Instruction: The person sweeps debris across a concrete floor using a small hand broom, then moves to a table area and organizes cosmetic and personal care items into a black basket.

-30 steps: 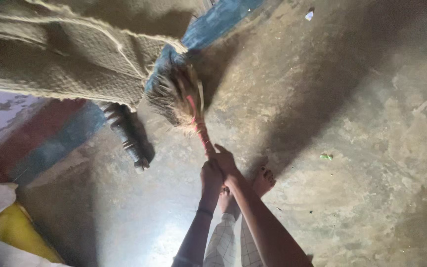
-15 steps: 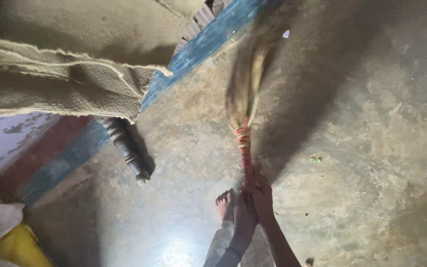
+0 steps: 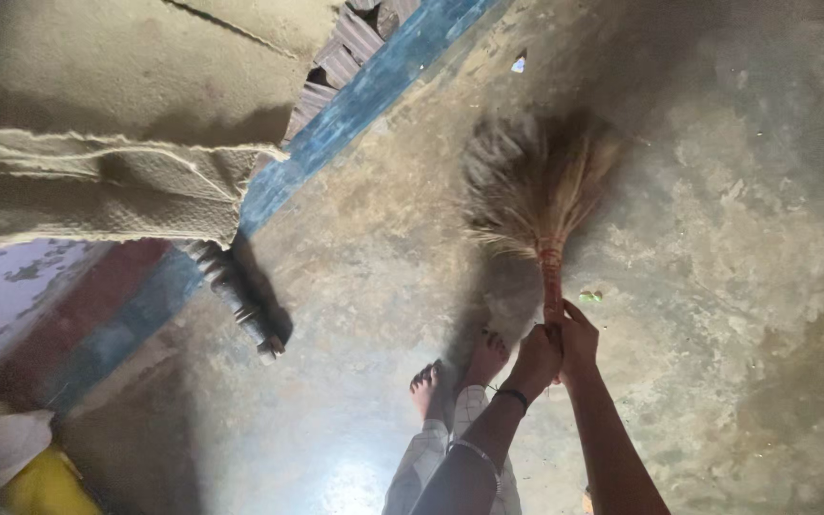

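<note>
I see a bare, mottled grey-brown concrete floor (image 3: 717, 286), stained and patchy, with a bright glare spot near the bottom edge. My two bare feet (image 3: 460, 372) stand on it. The fanned bristles of the grass broom (image 3: 531, 181) press against it. A small green scrap (image 3: 590, 297) lies just beside the broom's neck, and a pale scrap (image 3: 519, 63) lies near the blue painted strip (image 3: 374, 91).
</note>
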